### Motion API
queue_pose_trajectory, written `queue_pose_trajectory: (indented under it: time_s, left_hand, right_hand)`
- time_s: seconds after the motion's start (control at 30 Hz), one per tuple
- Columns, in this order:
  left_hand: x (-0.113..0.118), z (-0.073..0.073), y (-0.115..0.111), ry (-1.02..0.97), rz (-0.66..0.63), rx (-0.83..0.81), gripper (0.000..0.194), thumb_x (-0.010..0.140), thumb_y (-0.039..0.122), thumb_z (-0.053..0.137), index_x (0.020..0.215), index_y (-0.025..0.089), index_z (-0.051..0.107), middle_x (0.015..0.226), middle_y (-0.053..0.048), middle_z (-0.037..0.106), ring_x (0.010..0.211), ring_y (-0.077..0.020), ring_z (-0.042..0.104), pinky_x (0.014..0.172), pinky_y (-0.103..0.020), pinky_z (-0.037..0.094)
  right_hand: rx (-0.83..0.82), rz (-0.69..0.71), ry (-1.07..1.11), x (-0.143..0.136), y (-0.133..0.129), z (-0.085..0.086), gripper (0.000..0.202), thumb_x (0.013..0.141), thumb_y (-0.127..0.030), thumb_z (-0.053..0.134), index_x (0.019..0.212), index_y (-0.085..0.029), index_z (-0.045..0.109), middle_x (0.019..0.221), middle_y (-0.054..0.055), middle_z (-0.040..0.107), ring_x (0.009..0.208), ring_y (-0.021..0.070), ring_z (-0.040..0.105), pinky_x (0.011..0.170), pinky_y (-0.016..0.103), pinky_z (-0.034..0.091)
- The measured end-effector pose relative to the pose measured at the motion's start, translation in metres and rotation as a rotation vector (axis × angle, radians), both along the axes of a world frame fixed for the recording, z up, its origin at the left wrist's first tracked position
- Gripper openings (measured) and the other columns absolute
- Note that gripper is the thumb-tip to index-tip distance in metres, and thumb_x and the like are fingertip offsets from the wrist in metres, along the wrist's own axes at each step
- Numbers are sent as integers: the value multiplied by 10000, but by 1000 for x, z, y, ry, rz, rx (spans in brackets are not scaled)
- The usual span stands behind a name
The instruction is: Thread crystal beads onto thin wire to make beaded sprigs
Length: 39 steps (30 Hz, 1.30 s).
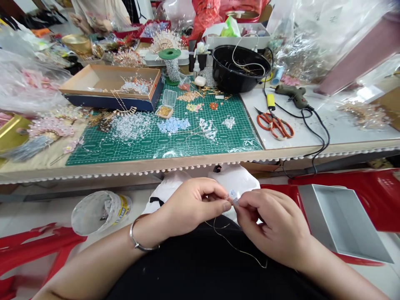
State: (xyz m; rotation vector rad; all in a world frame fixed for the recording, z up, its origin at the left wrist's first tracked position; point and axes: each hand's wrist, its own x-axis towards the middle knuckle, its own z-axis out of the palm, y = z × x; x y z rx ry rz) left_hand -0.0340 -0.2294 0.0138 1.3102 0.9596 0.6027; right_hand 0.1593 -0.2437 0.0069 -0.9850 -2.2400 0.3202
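My left hand (190, 206) and my right hand (275, 221) meet over my lap, thumb and forefinger of each pinched together. Between their fingertips is a small pale-blue flower bead (233, 194), partly covered by the fingers. A thin gold wire (239, 249) trails below the hands over the dark clothing. On the green cutting mat (137, 152) beyond lie blue flower beads (173, 125), a heap of clear beads (131, 126), white flower pieces (208, 128) and an open little box of gold beads (164, 111).
Orange-handled pliers (275, 125) and a glue gun (292, 93) with black cables lie on the right of the table. A black basin (239, 68), a cardboard box (109, 100) and a wire spool (171, 68) stand farther back. Below are a white bucket (93, 212) and grey tray (343, 221).
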Motion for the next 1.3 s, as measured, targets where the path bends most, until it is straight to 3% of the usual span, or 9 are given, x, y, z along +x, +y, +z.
queue_pose_trajectory:
  time_s: [0.27, 0.47, 0.7, 0.87, 1.07, 1.17, 1.3]
  left_hand:
    - [3, 3, 2, 29, -54, 15, 170, 816, 282, 612, 833, 118, 651, 816, -39, 588, 749, -142, 537, 670, -255, 419]
    - [1, 2, 1, 54, -63, 48, 176, 815, 283, 613, 849, 119, 667, 848, -46, 597, 769, -149, 554, 690, -262, 428]
    - [4, 3, 2, 19, -84, 8, 184, 810, 278, 614, 864, 110, 665, 824, -45, 595, 748, -143, 541, 663, -253, 423]
    - [5, 1, 2, 1, -110, -10, 156, 814, 264, 611, 825, 116, 659, 788, -35, 600, 742, -133, 530, 661, -239, 420]
    - [3, -4, 3, -28, -55, -131, 236, 809, 357, 632, 918, 150, 668, 763, 6, 564, 583, -71, 451, 526, -195, 365]
    - [3, -4, 5, -21, -66, -83, 265, 803, 387, 638, 890, 141, 683, 775, -15, 593, 675, -108, 509, 599, -215, 394]
    - [2, -3, 6, 10, -82, -23, 296, 798, 420, 635, 853, 134, 694, 835, -46, 638, 793, -162, 563, 671, -244, 419]
  right_hand:
    - [-180, -7, -37, 3, 2, 11, 143, 756, -85, 535, 734, -202, 455, 517, -83, 395, 450, 69, 370, 448, 195, 289]
    - [-381, 23, -115, 10, 3, 23, 119, 844, -148, 514, 747, -212, 491, 588, -61, 510, 516, 78, 440, 488, 187, 331]
    - [-393, 34, -158, 10, 5, 29, 145, 795, -106, 498, 708, -214, 458, 548, -77, 454, 473, 71, 393, 450, 184, 302]
    - [-341, 34, -98, 8, 5, 16, 171, 709, -64, 501, 711, -216, 423, 527, -86, 421, 448, 69, 385, 428, 180, 303]
    - [-158, 24, -49, 6, 2, 4, 148, 773, -58, 515, 771, -200, 472, 590, -56, 508, 500, 83, 445, 502, 210, 352]
    - [-128, 51, -50, 6, -1, 3, 130, 810, -65, 519, 828, -191, 496, 648, -34, 563, 535, 95, 477, 538, 229, 377]
    - [-264, 51, -58, 6, -3, 11, 123, 829, -78, 499, 839, -200, 505, 683, -32, 597, 574, 98, 520, 552, 225, 389]
